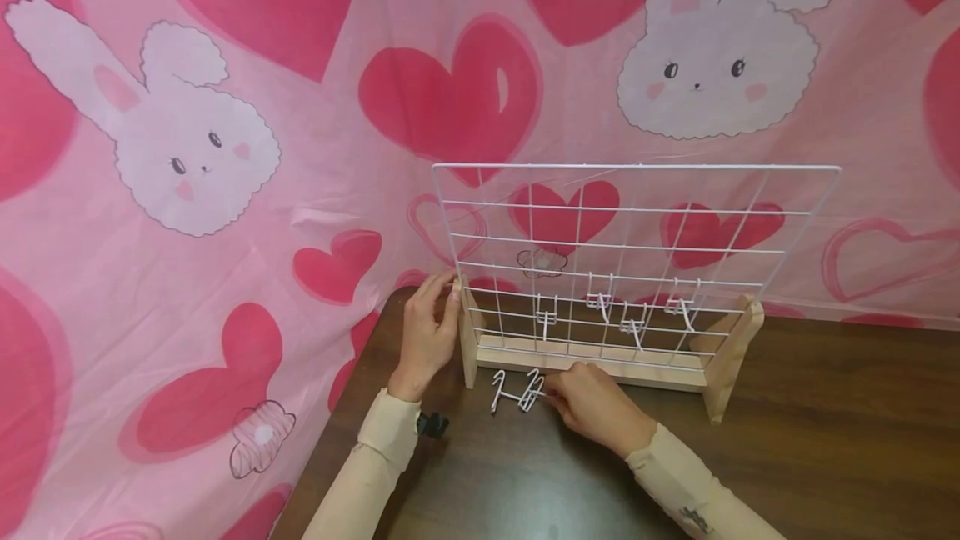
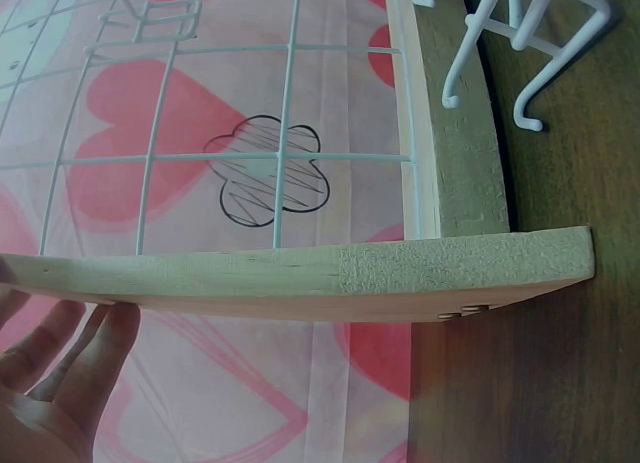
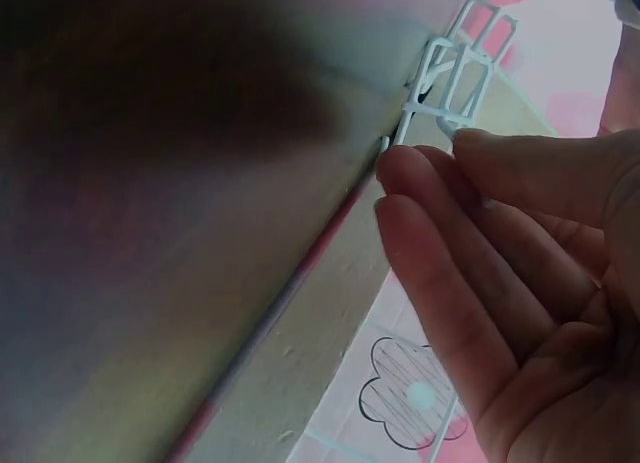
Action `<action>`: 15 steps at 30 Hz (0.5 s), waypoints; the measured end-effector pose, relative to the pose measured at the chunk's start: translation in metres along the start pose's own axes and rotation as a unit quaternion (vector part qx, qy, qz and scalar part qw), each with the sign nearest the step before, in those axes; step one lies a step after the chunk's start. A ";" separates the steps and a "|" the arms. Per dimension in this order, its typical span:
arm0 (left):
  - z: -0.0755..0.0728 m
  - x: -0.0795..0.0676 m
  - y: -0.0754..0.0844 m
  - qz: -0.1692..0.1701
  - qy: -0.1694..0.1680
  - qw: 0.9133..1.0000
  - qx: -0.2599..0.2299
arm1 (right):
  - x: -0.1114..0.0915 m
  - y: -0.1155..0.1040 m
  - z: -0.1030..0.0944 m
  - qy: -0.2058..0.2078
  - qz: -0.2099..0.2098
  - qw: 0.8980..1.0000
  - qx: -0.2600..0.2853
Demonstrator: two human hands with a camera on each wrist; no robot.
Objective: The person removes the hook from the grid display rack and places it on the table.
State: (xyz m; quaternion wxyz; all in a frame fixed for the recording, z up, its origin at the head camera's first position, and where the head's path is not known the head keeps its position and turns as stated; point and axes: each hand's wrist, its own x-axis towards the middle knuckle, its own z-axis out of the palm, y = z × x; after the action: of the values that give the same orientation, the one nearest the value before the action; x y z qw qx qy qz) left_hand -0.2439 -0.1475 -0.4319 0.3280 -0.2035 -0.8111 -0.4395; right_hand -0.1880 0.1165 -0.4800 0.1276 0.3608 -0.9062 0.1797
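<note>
A white wire grid (image 1: pixel 555 208) stands upright in a wooden base with a side panel at each end. My left hand (image 1: pixel 427 332) is at the top of the left wooden side panel (image 2: pixel 300 273), thumb by its edge and fingertips against its outer face. Low in front of the base, my right hand (image 1: pixel 600 407) pinches the prong of a white wire hook (image 3: pixel 450 83) between thumb and fingertips. Another loose wire hook (image 1: pixel 497 394) lies on the table just left of it. Several matching hooks (image 1: pixel 632 326) hang on the grid's lower wires.
The dark wooden table (image 1: pixel 840 415) extends right of the stand, and its left edge runs close by my left forearm. The right wooden side panel (image 1: pixel 735 361) stands at the far end. A pink cloth (image 1: pixel 330 148) with hearts and rabbits hangs behind and to the left.
</note>
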 end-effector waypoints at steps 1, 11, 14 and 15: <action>0.000 0.000 0.000 -0.003 -0.001 1.000 -0.001 | 0.000 0.000 0.000 -0.001 0.001 1.000 -0.004; -0.001 0.000 0.001 -0.010 -0.005 1.000 -0.008 | 0.002 0.001 0.001 -0.012 0.026 0.998 -0.061; -0.001 0.000 0.001 -0.012 -0.007 1.000 -0.008 | 0.002 0.002 0.000 -0.014 0.031 0.997 -0.063; -0.001 0.000 0.001 -0.012 -0.007 1.000 -0.009 | 0.001 0.002 0.000 -0.016 0.032 0.997 -0.064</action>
State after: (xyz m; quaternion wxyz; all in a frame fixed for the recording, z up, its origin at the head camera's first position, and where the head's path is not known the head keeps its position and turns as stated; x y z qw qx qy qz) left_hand -0.2435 -0.1475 -0.4309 0.3154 -0.1998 -0.8118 -0.4489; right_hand -0.1904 0.1168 -0.4801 0.1302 0.3260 -0.9287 0.1195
